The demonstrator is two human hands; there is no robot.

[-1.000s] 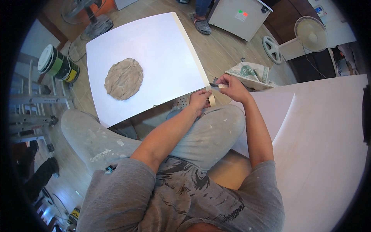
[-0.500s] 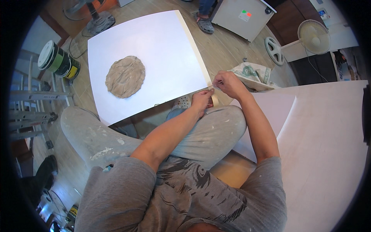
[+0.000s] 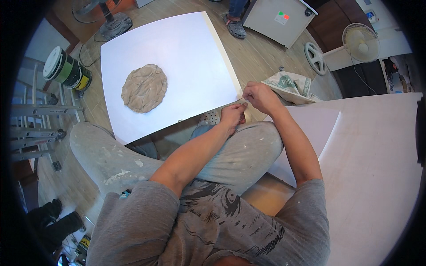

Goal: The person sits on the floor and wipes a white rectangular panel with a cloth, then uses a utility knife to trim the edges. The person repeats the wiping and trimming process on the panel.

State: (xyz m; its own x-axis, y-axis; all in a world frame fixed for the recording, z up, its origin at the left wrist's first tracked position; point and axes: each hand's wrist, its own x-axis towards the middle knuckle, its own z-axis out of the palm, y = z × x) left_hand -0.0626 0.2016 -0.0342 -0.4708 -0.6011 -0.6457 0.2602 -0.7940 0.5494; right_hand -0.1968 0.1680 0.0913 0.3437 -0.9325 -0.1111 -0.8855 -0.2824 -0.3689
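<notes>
1. The cream strip (image 3: 226, 62) lies along the right edge of the white board (image 3: 191, 53), in front of the person. Its long axis runs from the far corner down and slightly rightward; the near end hangs past the board's near right corner, pointing toward the right knee (image 3: 265, 135).
2. The left hand (image 3: 230, 116) reaches forward and rightward beside that knee, forearm slanting across the lap. Its thumb and forefinger appear pinched on the strip, just below the corner; the other fingers curl underneath.
3. The right hand (image 3: 262, 96) comes in from the right, wrist bent inward, forearm angled up and left. Its fingertips are bunched together at the corner; I cannot tell what they grip.
4. A wrinkled tan disc (image 3: 144, 88) rests on the board, left of its middle.
5. Farther out stand a bucket (image 3: 66, 68) on the left and a fan (image 3: 361, 42) on the right.
</notes>
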